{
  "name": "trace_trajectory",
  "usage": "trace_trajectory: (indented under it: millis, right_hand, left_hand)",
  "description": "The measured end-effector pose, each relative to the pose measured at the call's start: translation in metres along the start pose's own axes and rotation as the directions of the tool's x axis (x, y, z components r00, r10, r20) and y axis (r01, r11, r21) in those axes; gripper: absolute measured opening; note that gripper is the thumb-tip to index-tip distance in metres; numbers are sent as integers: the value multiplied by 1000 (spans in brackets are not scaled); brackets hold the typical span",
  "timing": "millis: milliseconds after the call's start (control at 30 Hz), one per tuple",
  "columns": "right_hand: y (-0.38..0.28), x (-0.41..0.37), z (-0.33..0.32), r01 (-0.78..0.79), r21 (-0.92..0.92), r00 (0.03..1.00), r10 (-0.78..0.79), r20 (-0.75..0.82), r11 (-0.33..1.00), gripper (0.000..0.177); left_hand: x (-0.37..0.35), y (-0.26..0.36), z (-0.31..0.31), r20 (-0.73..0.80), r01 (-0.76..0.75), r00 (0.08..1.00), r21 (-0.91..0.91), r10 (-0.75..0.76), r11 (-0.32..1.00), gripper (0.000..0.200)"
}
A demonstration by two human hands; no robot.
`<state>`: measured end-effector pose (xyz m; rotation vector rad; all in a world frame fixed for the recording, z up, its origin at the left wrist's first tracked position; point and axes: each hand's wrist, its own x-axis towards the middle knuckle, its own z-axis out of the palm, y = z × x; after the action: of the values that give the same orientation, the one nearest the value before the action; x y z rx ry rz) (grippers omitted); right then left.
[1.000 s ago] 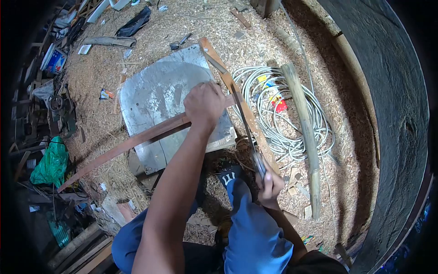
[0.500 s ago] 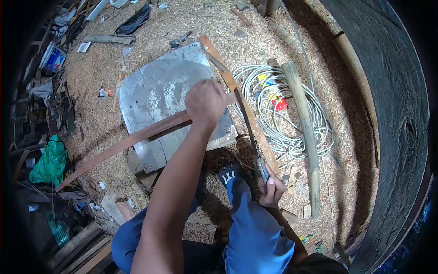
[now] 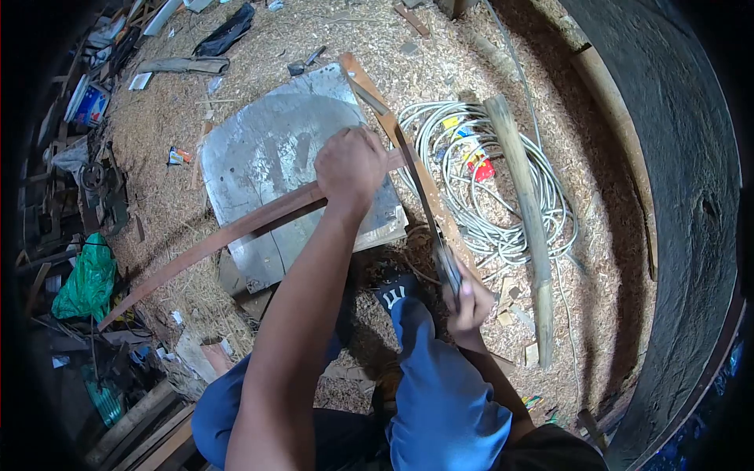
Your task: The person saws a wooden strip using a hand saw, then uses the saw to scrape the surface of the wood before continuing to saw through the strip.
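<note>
Saw farther forward, lengthwise pointing away; right grip round handle, left round strip.

Floor strewn with pale wood shavings.

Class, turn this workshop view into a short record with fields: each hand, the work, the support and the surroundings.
left hand: closed over the wood strip
right hand: around the handle of a thin-bladed tool, probably a saw
work: blade crosses the strip near its end, just beyond the left hand
support: metal sheet under part of the strip
right side: coiled cable, with a wooden pole lying across it
left side: green plastic bag
</note>
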<state>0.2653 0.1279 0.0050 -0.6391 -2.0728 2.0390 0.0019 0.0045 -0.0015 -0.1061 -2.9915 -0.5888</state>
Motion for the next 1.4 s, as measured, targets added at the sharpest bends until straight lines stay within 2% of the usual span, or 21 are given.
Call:
trace_trajectory:
  millis: [67, 133, 233, 333, 367, 467, 567, 667, 800, 867, 967, 1100, 1200, 1267, 1333, 1400]
  right_hand:
    - [15, 25, 18, 95, 50, 994, -93, -50, 994, 45]
    - [23, 23, 20, 99, 110, 993, -91, -73, 989, 44]
    - [8, -6, 1, 27, -25, 1000, -27, -3, 999, 54]
    - [2, -22, 0, 41, 40, 997, -38, -69, 998, 56]
    - [3, -14, -2, 48, 22, 999, -47, -22, 999, 50]
    - [17, 25, 18, 115, 72, 992, -112, -52, 991, 51]
    - [19, 24, 15, 114, 93, 993, -111, -32, 989, 50]
    - [14, -20, 0, 53, 80, 998, -50, -32, 995, 49]
    - [15, -11, 5, 54, 69, 998, -51, -42, 996, 49]
    - [27, 23, 18, 140, 68, 990, -138, -40, 988, 50]
    - [24, 29, 16, 107, 61, 993, -104, -50, 992, 52]
    - [15, -14, 0, 96, -8, 994, -96, -42, 995, 53]
    - [9, -15, 4, 67, 74, 993, -60, -99, 995, 58]
    - [19, 19, 15, 144, -13, 988, -145, -58, 989, 72]
    - [21, 28, 18, 114, 23, 991, -112, -68, 993, 75]
    - [12, 20, 14, 131, -37, 990, -133, -45, 991, 79]
  left_hand:
    - [1, 3, -1, -8, -1, 1000, 9, 1, 1000, 38]
    - [0, 3, -2, -11, 36, 999, 18, -36, 999, 38]
    - [2, 4, -3, -5, 45, 999, -3, -45, 999, 38]
    - [2, 1, 0, -5, 10, 1000, -32, -10, 999, 37]
    - [0, -2, 1, 1, 11, 1000, -29, -11, 1000, 37]
    - [1, 3, 0, -7, 5, 1000, -16, -5, 1000, 36]
    - [1, 6, -5, 31, 40, 999, 62, -42, 997, 36]
    - [4, 5, -2, 27, 40, 999, 28, -40, 999, 37]
    - [0, 0, -1, 36, 40, 999, -10, -40, 999, 38]
    - [2, 5, -4, 25, 25, 999, -15, -25, 1000, 38]
    - [3, 6, -7, 46, 85, 995, 69, -88, 994, 38]
    - [4, 4, -1, 21, 30, 999, 7, -30, 1000, 38]
    - [1, 1, -1, 23, 27, 999, 4, -28, 1000, 38]
    - [2, 5, -3, 20, 26, 999, -2, -26, 1000, 38]
    - [1, 6, -6, 6, 45, 999, 59, -46, 997, 38]
    - [1, 5, -3, 9, 46, 999, 41, -46, 998, 38]
